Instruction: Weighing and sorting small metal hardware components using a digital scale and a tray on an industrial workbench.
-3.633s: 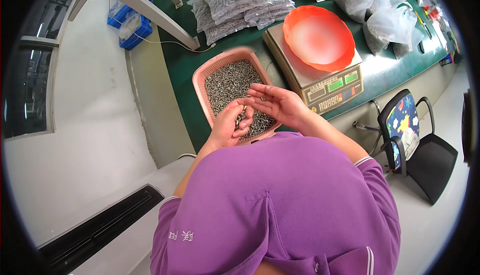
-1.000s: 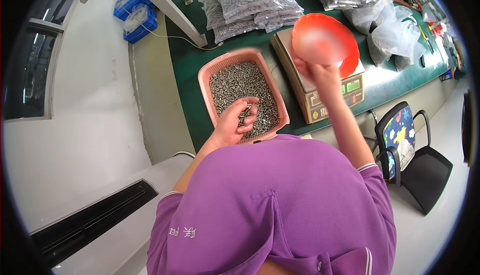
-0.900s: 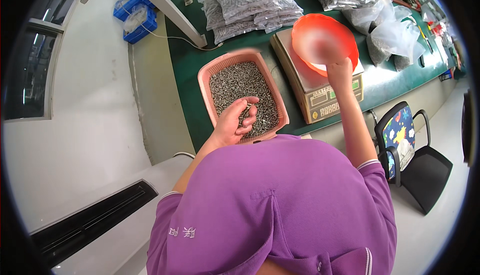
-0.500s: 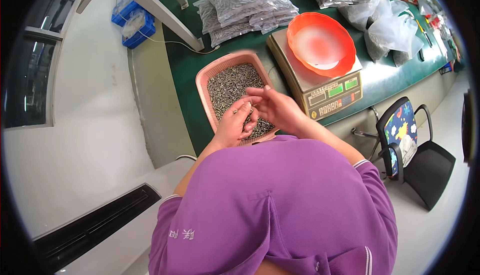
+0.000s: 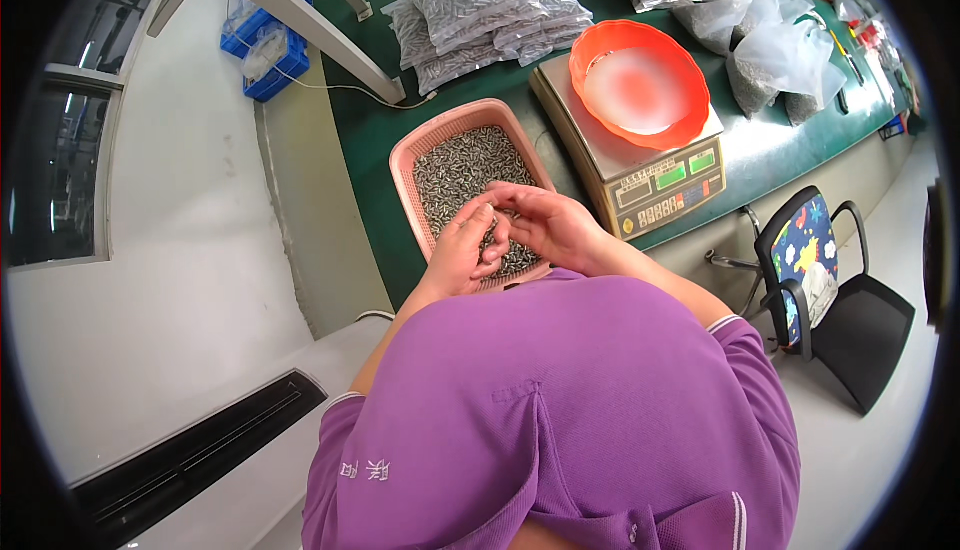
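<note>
Green bench (image 5: 365,135): basket (image 5: 405,175) of metal pcs (image 5: 465,165), ctr frame; bowl (image 5: 690,80) on scale (image 5: 665,190), upper rt.
L hand (image 5: 462,252): curled round pcs.
R hand (image 5: 560,232): back from bowl, leaving both over basket; fingers half-bent, contents unclear.

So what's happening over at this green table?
Someone in a purple shirt is handling small metal pieces over a pink basket full of them. The left hand is curled around some pieces, and the right hand's fingers are up against it. To the right, an orange-red bowl sits on a scale; filled plastic bags are stacked farther back.
</note>
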Demonstrator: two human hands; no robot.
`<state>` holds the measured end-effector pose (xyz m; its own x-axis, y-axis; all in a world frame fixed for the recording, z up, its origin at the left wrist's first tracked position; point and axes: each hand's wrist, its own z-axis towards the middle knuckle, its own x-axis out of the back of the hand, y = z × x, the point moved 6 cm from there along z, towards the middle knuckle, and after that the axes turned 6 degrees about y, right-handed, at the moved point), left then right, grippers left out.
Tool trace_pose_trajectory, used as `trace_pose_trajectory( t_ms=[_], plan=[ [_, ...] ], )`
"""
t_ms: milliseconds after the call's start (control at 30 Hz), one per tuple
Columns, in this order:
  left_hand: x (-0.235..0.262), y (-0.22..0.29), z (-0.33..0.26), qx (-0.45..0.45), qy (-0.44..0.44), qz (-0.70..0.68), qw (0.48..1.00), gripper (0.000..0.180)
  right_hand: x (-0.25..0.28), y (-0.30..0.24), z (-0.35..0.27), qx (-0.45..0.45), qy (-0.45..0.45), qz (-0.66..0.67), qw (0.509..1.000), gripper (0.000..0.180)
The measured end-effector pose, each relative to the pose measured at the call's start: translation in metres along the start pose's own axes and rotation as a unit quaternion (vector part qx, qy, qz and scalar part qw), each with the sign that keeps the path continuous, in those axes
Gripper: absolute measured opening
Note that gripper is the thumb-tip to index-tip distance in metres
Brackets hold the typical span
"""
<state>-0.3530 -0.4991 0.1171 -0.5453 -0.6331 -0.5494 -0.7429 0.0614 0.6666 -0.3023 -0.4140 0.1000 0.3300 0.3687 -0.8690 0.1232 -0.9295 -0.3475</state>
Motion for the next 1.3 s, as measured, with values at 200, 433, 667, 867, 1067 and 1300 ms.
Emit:
trace_pose_trajectory(
  t_ms=[200,433,667,867,1067,1300],
  plan=[
    [0.023,0.002,0.004,-0.046,0.107,-0.079,0.990,0.023,-0.010,-0.022,-0.009,0.099,0.105,-0.238,0.960,0.034],
    [0.029,-0.025,0.013,0.071,0.119,-0.081,0.987,0.009,-0.086,-0.029,-0.036,0.365,-0.153,-0.682,0.615,0.035],
    [0.025,-0.017,0.010,0.069,0.036,-0.118,0.990,0.023,-0.034,-0.110,-0.036,0.489,0.177,-0.643,0.563,0.026],
    [0.021,-0.011,0.007,0.059,0.014,-0.110,0.992,0.023,0.007,-0.173,-0.053,0.420,0.333,-0.722,0.438,0.028],
    [0.008,-0.007,0.004,0.034,0.019,-0.032,0.999,0.024,0.013,-0.067,-0.003,0.203,0.156,-0.436,0.863,0.034],
    [0.001,-0.004,0.000,0.016,0.038,0.049,0.998,0.040,0.012,0.008,0.014,-0.023,-0.070,0.034,0.997,0.046]
  ],
)
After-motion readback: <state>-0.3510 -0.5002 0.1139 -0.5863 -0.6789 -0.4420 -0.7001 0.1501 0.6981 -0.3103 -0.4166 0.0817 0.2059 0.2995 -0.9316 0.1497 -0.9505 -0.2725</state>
